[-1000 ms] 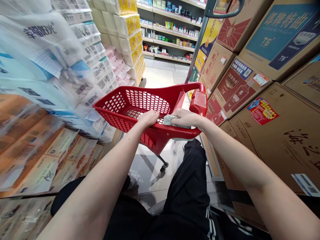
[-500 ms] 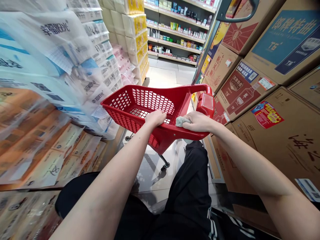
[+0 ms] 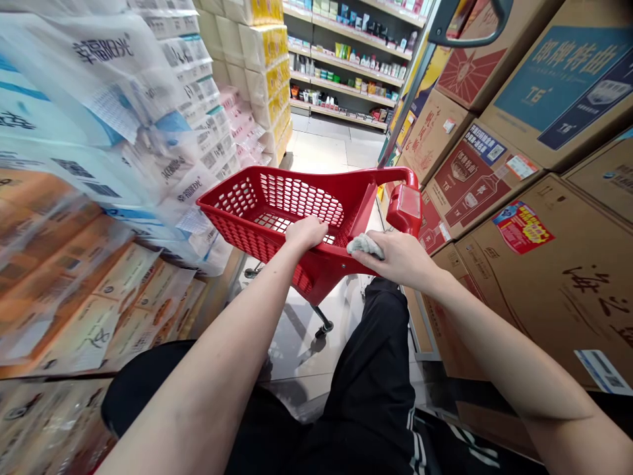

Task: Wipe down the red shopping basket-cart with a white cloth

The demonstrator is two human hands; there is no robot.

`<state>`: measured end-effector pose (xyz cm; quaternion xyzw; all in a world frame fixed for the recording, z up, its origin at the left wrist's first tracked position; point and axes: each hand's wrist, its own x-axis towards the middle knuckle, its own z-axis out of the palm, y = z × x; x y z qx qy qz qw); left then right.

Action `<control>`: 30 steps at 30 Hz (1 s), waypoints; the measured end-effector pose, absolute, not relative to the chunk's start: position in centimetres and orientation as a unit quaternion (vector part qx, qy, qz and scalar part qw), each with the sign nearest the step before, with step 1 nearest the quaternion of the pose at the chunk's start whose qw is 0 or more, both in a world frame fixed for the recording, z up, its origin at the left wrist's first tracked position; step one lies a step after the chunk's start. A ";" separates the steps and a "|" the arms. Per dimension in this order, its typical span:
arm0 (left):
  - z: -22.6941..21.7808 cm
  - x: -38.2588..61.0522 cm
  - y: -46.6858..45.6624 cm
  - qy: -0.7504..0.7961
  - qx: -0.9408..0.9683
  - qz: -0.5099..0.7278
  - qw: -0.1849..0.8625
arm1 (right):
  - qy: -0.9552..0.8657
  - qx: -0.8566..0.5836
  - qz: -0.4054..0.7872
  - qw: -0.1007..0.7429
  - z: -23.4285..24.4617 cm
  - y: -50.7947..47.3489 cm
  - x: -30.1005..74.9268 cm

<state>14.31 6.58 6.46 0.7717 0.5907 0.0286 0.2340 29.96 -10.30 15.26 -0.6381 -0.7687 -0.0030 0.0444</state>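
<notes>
A red plastic shopping cart point(image 3: 247, 232) with a perforated basket stands before me, its handle end to the right. My left hand point(image 3: 305, 232) is closed over the near rim of the basket. In my right hand point(image 3: 403, 257) is a crumpled greyish-white cloth point(image 3: 364, 246), pressed against the rim near the handle. The fingers under the cloth and rim are partly hidden. Just beyond that hand rises the cart's thick red handle block point(image 3: 404, 206). Nothing lies in the visible part of the basket.
Stacked white packs point(image 3: 99, 72) and orange packs point(image 3: 64, 257) line the left side. Cardboard cartons point(image 3: 524, 251) are piled close on the right, below a dark metal handle point(image 3: 469, 39). Shelves of bottles and tubes point(image 3: 351, 72) stand at the back, beyond the tiled floor point(image 3: 321, 148).
My right hand has lifted and turned slightly along the rim, and more of the cloth shows. My left hand keeps its grip on the rim. The cart has hardly moved.
</notes>
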 end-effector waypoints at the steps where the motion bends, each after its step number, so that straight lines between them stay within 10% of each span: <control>1: 6.4 14.3 6.6 0.592 0.771 0.029 0.233 | -0.760 -0.650 -0.010 0.026 15.1 -10.2 29.6; 8: 6.2 13.9 6.7 0.596 0.769 0.032 0.228 | -0.742 -0.667 -0.033 -0.065 14.6 -9.0 27.8; 30: 7.4 14.1 5.8 0.596 0.775 0.034 0.207 | -0.858 -0.496 -0.021 0.134 13.5 -9.2 33.2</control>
